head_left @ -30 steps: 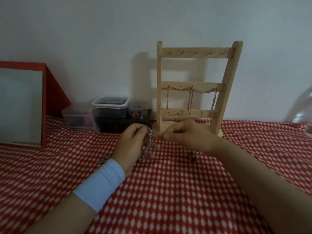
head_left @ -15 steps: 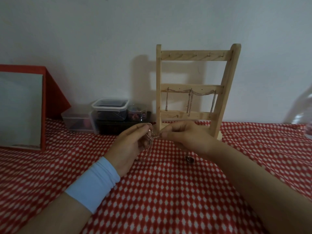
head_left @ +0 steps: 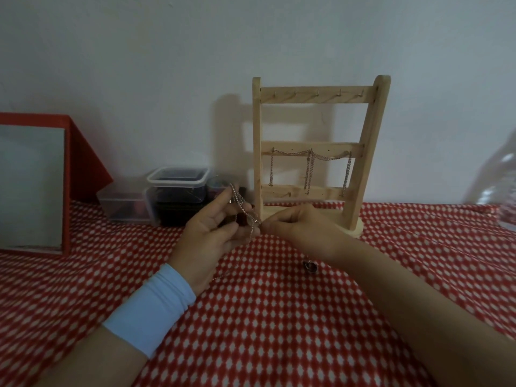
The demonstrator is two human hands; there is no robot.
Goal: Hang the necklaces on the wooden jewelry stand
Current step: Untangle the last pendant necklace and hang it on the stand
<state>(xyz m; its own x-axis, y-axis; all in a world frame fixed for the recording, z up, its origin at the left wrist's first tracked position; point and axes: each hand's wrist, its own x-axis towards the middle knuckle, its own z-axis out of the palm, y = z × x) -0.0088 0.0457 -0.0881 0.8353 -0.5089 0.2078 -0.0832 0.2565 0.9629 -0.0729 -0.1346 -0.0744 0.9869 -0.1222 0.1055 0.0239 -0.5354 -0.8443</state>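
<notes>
The wooden jewelry stand (head_left: 319, 96) stands upright against the wall, with three crossbars carrying small hooks. A silver chain (head_left: 310, 166) hangs draped over the middle bar's hooks. In front of the stand's base, my left hand (head_left: 212, 236) and my right hand (head_left: 300, 226) both pinch a thin silver necklace (head_left: 241, 206). It loops over my left fingers and stretches to my right fingertips, with a loose end trailing down toward the cloth. A small dark ring-like piece (head_left: 310, 266) lies on the cloth just below my right wrist.
A red and white patterned cloth (head_left: 265, 317) covers the table. Stacked clear plastic containers (head_left: 173, 191) sit left of the stand. A red-framed mirror (head_left: 33, 185) leans at the far left. A clear plastic bottle (head_left: 499, 185) shows at the right edge.
Both hands have lifted the necklace off the cloth, closer to the stand's base. The chain now loops higher over my left fingers.
</notes>
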